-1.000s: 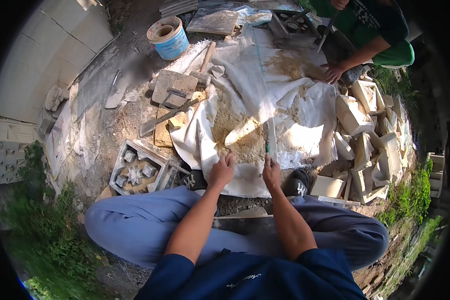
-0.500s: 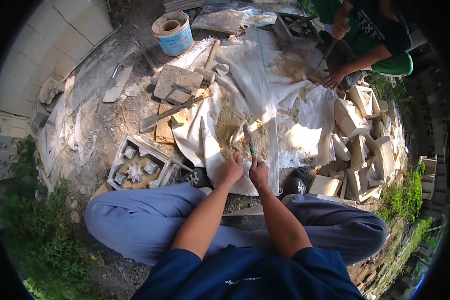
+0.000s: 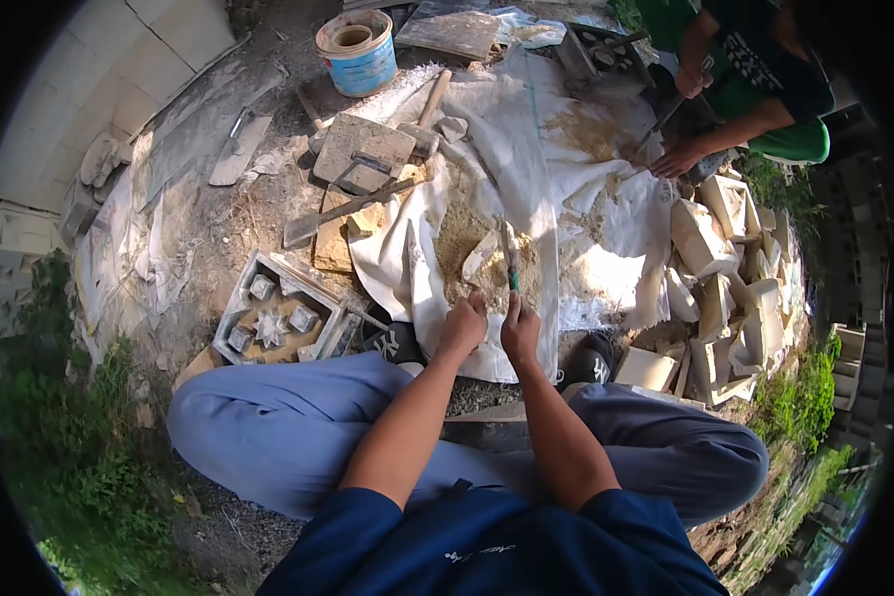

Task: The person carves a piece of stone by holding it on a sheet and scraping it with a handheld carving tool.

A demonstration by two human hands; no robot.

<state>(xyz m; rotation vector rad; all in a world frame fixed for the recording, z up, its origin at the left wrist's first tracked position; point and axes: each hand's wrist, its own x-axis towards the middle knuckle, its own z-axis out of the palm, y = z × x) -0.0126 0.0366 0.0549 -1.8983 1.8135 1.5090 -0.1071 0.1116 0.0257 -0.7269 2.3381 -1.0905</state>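
My right hand point(image 3: 521, 330) is closed round the green handle of a flat-bladed tool point(image 3: 512, 260), whose blade points away from me. Beside it, my left hand point(image 3: 465, 323) is closed at the near end of a pale, elongated piece point(image 3: 481, 256); its fingertips are too small to make out. The tool's blade lies against or just over the right side of that piece. Sandy crumbs point(image 3: 459, 224) are spread under both on a white sheet point(image 3: 407, 260).
A star-patterned mould point(image 3: 271, 326) lies left, below a trowel point(image 3: 368, 164) and a hammer point(image 3: 435, 99). A blue bucket point(image 3: 360, 68) stands farther back. Pale blocks point(image 3: 703, 238) are piled right. Another person's hand point(image 3: 677, 159) rests at the sheet's upper right.
The tool has swung from right of the pale piece onto its right side. My two hands have come closer together. The other person's tool has shifted beside their hand.
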